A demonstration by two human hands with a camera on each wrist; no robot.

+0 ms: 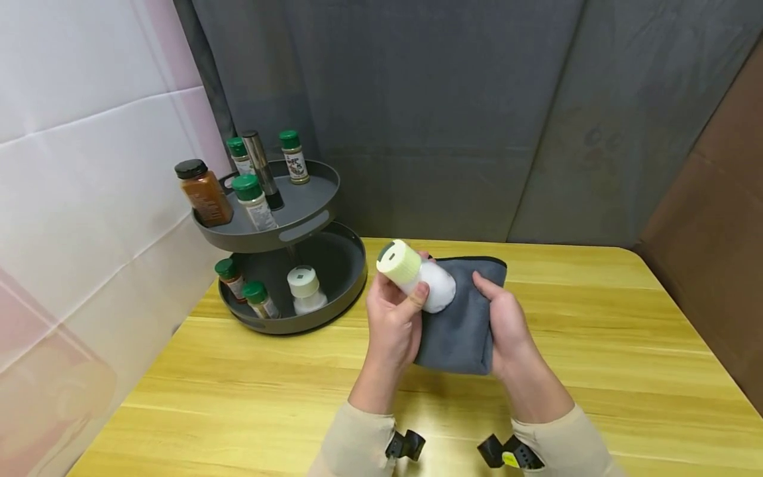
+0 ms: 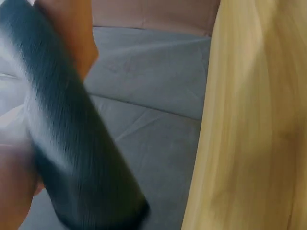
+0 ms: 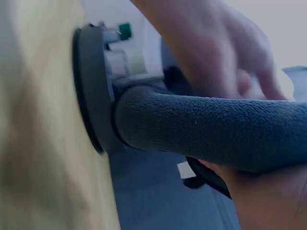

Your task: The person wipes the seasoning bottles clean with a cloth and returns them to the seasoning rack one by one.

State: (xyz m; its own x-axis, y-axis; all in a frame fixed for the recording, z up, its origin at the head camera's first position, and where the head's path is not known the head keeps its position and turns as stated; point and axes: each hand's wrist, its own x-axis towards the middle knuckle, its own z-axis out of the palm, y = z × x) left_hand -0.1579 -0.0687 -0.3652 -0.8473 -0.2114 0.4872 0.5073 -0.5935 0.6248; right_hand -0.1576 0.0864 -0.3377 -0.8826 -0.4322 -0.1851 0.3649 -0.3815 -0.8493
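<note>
My left hand (image 1: 390,324) grips a small clear bottle of white contents (image 1: 438,289), tilted so its pale green lid (image 1: 401,263) points up and left. The thumb lies across the bottle's side. A folded grey cloth (image 1: 457,341) with a dark edge hangs behind and below the bottle, overlapping its base in the head view. My right hand (image 1: 508,324) holds the cloth by its right side, thumb on the front face. In the left wrist view the cloth (image 2: 76,129) is blurred and covers most of the hand. The right wrist view shows its rounded fold (image 3: 206,129) close up.
A two-tier dark grey turntable rack (image 1: 298,323) stands at the table's back left. Its upper tier carries green-capped jars, a brown spice bottle (image 1: 205,199) and a metal grinder (image 1: 260,165). Below are two green-capped jars and another pale-lidded bottle (image 1: 306,291). Grey fabric (image 1: 417,119) hangs behind.
</note>
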